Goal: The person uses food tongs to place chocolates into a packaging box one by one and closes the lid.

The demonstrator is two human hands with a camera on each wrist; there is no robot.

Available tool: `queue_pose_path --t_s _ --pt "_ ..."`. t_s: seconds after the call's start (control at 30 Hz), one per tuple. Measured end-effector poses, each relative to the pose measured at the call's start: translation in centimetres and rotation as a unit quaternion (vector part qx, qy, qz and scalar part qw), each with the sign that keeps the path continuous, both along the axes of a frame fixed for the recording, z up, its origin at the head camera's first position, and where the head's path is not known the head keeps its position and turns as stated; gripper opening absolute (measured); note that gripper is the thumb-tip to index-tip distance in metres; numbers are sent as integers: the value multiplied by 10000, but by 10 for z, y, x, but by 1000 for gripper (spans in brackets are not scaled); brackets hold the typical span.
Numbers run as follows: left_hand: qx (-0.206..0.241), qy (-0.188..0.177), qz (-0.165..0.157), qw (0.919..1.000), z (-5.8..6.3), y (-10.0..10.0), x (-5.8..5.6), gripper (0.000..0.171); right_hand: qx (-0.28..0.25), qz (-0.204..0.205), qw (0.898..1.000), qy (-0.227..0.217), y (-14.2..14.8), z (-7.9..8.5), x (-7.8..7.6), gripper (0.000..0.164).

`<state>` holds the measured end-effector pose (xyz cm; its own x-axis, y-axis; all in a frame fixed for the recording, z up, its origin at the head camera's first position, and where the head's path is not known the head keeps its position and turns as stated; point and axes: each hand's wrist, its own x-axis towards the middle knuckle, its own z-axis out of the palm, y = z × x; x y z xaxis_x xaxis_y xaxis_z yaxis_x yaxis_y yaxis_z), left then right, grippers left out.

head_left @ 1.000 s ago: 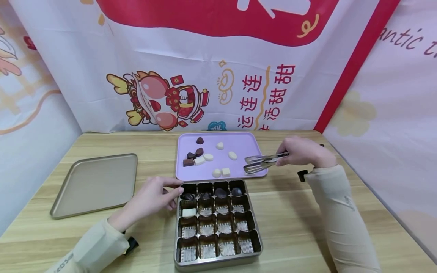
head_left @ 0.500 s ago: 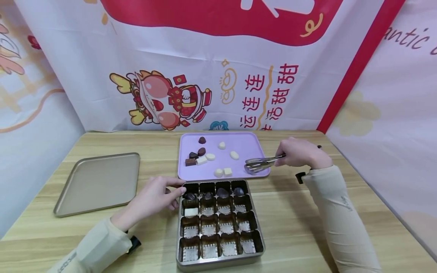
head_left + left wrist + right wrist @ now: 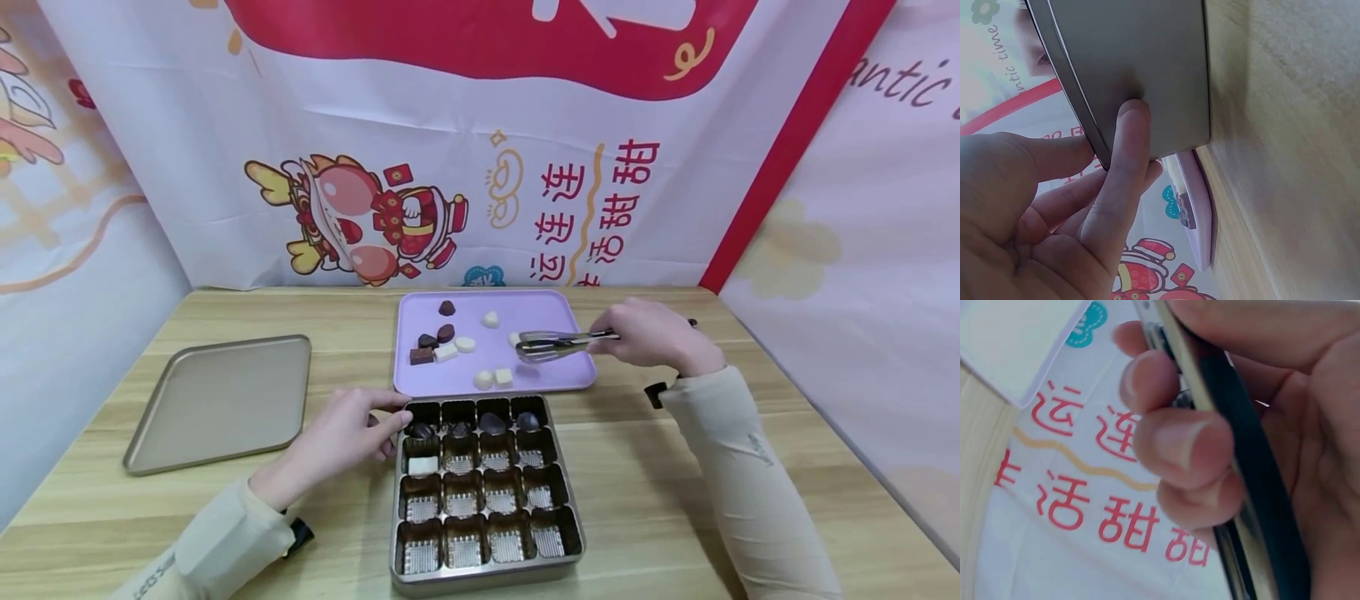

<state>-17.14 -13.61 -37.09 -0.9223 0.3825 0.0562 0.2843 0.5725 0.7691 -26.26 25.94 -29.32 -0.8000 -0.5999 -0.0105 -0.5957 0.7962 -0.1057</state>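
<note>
My left hand (image 3: 341, 435) grips the far left corner of a metal chocolate box (image 3: 487, 575), thumb on the rim and fingers against its side (image 3: 1147, 56). Dark chocolates (image 3: 492, 423) fill the box's far row, and a white chocolate (image 3: 423, 465) sits in the second row's left compartment. My right hand (image 3: 651, 335) holds slotted metal tongs (image 3: 551, 345), their dark handle (image 3: 1241, 431) lying along the palm. The tongs hover over the lilac tray (image 3: 536, 308), blades close together beside an oval white chocolate (image 3: 514, 339). Whether a piece lies between the blades is hard to see.
Several dark and white chocolates (image 3: 446, 353) lie scattered on the lilac tray, behind the box. A flat bronze-coloured tray or lid (image 3: 225, 400) rests at the left of the wooden table (image 3: 645, 500). Printed cloth (image 3: 420, 100) hangs at the back and sides.
The tongs have closed at the tray's right and moved up and left toward the oval white chocolate. A pale piece beneath them no longer shows there. My left hand keeps its grip.
</note>
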Motion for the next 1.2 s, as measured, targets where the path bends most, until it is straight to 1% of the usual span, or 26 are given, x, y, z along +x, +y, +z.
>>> queue_pose_path --t_s 0.1,0.23,0.37,0.47,0.53,0.6,0.73,0.77,0.83,1.03,1.2 --pt "-24 22 27 10000 0 1 1 34 -215 277 9994 80 -7 2 5 16" --pt "-47 35 73 10000 -1 1 1 34 -495 629 9967 134 -17 7 15 15" --pt "-78 34 101 9999 0 2 1 34 -591 697 9954 276 -25 13 27 13" --pt "-140 39 110 9998 1 2 2 34 -640 837 9935 422 -29 17 35 17" --pt "-184 50 111 9998 2 2 2 34 -699 1032 9910 495 -31 19 40 17" --pt "-205 59 111 9997 2 2 2 34 -731 1294 9873 565 -35 21 45 21" --pt "-200 69 105 9997 2 1 2 35 -744 1702 9802 684 -43 24 54 26" --pt "-205 69 106 9997 2 1 2 35 -720 1775 9788 732 -45 25 57 28" --pt "-214 57 111 9997 2 1 2 35 -696 1889 9766 753 -48 26 62 27" --pt "-211 58 96 9997 2 1 1 34 -501 2084 9746 657 -60 25 75 24" --pt "-198 48 72 9998 2 1 1 35 -392 2242 9723 538 -68 20 82 29"
